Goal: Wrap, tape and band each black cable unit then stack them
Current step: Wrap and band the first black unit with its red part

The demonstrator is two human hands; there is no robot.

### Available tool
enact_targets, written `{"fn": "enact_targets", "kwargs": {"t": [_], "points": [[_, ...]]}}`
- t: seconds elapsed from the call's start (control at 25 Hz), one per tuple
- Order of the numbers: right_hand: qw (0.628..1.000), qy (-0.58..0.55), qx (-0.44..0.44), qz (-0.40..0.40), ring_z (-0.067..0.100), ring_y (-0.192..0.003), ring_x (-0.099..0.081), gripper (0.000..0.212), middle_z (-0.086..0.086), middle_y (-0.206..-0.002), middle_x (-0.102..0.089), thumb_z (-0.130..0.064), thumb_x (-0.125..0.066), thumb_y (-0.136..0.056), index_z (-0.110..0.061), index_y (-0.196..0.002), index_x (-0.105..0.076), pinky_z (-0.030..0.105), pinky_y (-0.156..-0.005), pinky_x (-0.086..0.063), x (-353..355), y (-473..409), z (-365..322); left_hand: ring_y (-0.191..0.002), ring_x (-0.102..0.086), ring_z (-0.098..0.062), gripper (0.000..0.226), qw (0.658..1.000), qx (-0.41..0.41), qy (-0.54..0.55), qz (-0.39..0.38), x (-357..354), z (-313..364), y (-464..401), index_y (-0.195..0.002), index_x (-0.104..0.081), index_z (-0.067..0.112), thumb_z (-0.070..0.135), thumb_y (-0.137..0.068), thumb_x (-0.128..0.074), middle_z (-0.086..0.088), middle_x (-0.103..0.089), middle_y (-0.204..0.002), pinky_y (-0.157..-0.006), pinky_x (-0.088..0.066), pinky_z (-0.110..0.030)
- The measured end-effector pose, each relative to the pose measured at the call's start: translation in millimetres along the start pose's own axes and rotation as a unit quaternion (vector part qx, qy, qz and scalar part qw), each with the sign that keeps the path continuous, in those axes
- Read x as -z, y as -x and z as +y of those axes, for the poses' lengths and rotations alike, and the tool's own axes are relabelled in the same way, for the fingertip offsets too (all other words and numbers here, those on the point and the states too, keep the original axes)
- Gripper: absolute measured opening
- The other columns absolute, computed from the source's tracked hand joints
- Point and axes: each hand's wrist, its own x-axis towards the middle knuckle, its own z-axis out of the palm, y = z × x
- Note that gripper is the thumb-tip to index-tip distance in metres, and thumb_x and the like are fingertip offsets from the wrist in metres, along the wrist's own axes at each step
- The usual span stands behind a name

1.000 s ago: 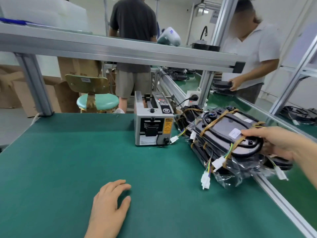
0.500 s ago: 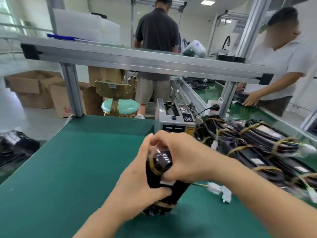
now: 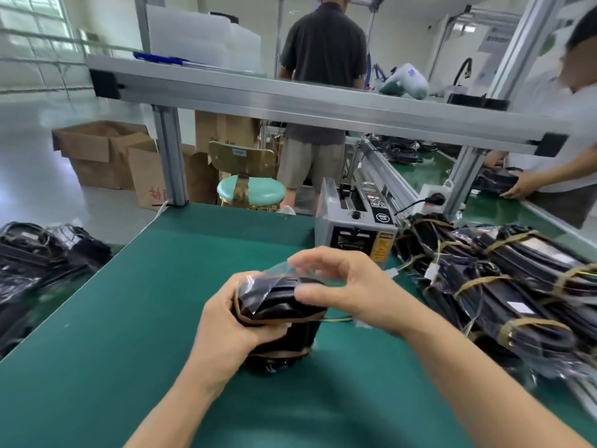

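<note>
gripping cable unit in left grip | right grip pinching its plastic wrap | tape dispenser behind | banded stack right

A black cable unit in a clear plastic bag stands on end on the green bench, with tan rubber bands around it — one near the top, one near the bottom. Thin yellow and blue wires stick out on its right side. To the right lies a stack of banded black cable units in bags — white plugs poke out.
</note>
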Motion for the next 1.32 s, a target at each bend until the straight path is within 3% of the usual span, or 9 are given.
{"fn": "enact_targets", "kwargs": {"t": [0.08, 0.16, 0.24, 0.32, 0.44, 0.6, 0.8, 0.92, 1.32], "points": [[0.996, -0.073, 0.006, 0.042, 0.007, -0.087, -0.066, 0.007, -0.001, -0.093, -0.073, -0.02, -0.069, -0.088, -0.017, -0.093, -0.073, 0.021, -0.085, -0.05, -6.7, -6.4, -3.2, -0.089, -0.069, -0.016, 0.062, 1.0, 0.009, -0.011, 0.0, 0.8, 1.3, 0.3, -0.1, -0.066, 0.031, 0.01, -0.045, -0.085, 0.0, -0.073, -0.095, -0.074, -0.051, -0.016], [0.992, -0.093, -0.019, 0.078, 0.008, -0.073, -0.06, 0.021, 0.001, -0.074, -0.068, -0.023, -0.065, -0.091, -0.011, -0.075, -0.071, 0.023, -0.077, -0.047, -9.6, -15.7, -6.3, -0.101, -0.065, -0.011, 0.073, 0.998, -0.001, -0.055, 0.003, 0.5, 8.0, 5.3, -0.114, -0.059, 0.037, 0.014, -0.049, -0.084, 0.006, -0.069, -0.109, -0.084, -0.047, -0.013], [0.992, -0.081, -0.078, 0.063, 0.003, -0.063, -0.053, 0.032, -0.008, -0.062, -0.061, -0.029, -0.065, -0.09, -0.018, -0.059, -0.066, 0.022, -0.071, -0.043, -11.3, -26.7, -6.8, -0.12, -0.051, -0.004, 0.091, 0.985, -0.088, -0.146, -0.009, -1.3, 19.6, 10.4, -0.133, -0.041, 0.044, 0.015, -0.056, -0.08, 0.011, -0.053, -0.131, -0.097, -0.037, -0.011], [0.985, -0.065, -0.162, 0.007, 0.006, -0.075, -0.063, 0.022, -0.008, -0.073, -0.069, -0.031, -0.067, -0.084, -0.017, -0.068, -0.072, 0.029, -0.079, -0.047, -11.6, -38.4, -4.8, -0.135, -0.037, -0.009, 0.094, 0.947, -0.201, -0.245, -0.056, -1.1, 26.4, 8.4, -0.141, -0.034, 0.042, 0.012, -0.062, -0.075, 0.012, -0.034, -0.148, -0.107, -0.03, -0.017], [0.972, -0.098, -0.211, -0.036, 0.023, -0.105, -0.064, 0.025, 0.007, -0.105, -0.071, -0.024, -0.069, -0.075, -0.007, -0.092, -0.07, 0.046, -0.105, -0.042, -15.2, -49.0, 0.6, -0.13, -0.043, -0.009, 0.074, 0.942, -0.189, -0.259, -0.096, 3.9, 33.3, -1.7, -0.13, -0.053, 0.034, 0.012, -0.064, -0.074, 0.018, -0.045, -0.14, -0.106, -0.035, -0.023], [0.931, -0.285, -0.227, -0.03, 0.017, -0.083, -0.062, 0.009, 0.001, -0.082, -0.069, -0.022, -0.066, -0.084, -0.014, -0.081, -0.069, 0.032, -0.086, -0.048, -17.4, -44.6, 20.7, -0.11, -0.06, -0.005, 0.061, 0.972, -0.109, -0.175, -0.108, 13.6, 32.8, -6.2, -0.116, -0.062, 0.028, 0.016, -0.059, -0.08, 0.014, -0.065, -0.115, -0.09, -0.041, -0.009], [0.92, -0.184, -0.279, 0.205, 0.006, -0.057, -0.049, 0.013, -0.005, -0.069, -0.06, -0.024, -0.062, -0.089, -0.017, -0.079, -0.068, 0.019, -0.059, -0.036, -0.4, -24.7, 71.8, -0.097, -0.062, 0.001, 0.059, 0.979, -0.12, -0.16, -0.031, 17.1, 24.3, -4.3, -0.103, -0.066, 0.034, 0.014, -0.052, -0.086, 0.013, -0.067, -0.106, -0.087, -0.042, -0.005], [0.856, -0.203, -0.283, 0.383, 0.014, -0.063, -0.043, 0.014, 0.001, -0.069, -0.055, -0.015, -0.061, -0.087, -0.015, -0.073, -0.065, 0.023, -0.062, -0.035, 15.5, -22.7, 96.5, -0.097, -0.059, 0.001, 0.064, 0.962, -0.153, -0.213, 0.073, 13.1, 15.6, 0.7, -0.101, -0.064, 0.032, 0.002, -0.05, -0.09, 0.014, -0.064, -0.104, -0.09, -0.039, -0.005], [0.754, -0.216, -0.309, 0.538, 0.025, -0.072, -0.053, 0.01, 0.008, -0.083, -0.066, -0.019, -0.069, -0.084, -0.021, -0.075, -0.064, 0.036, -0.073, -0.051, 26.2, -86.4, 122.1, -0.091, -0.056, -0.013, 0.04, 0.919, -0.23, -0.291, 0.137, -5.9, 6.4, 2.6, -0.097, -0.071, 0.008, 0.017, -0.059, -0.078, 0.004, -0.064, -0.101, -0.093, -0.038, -0.012]]}}
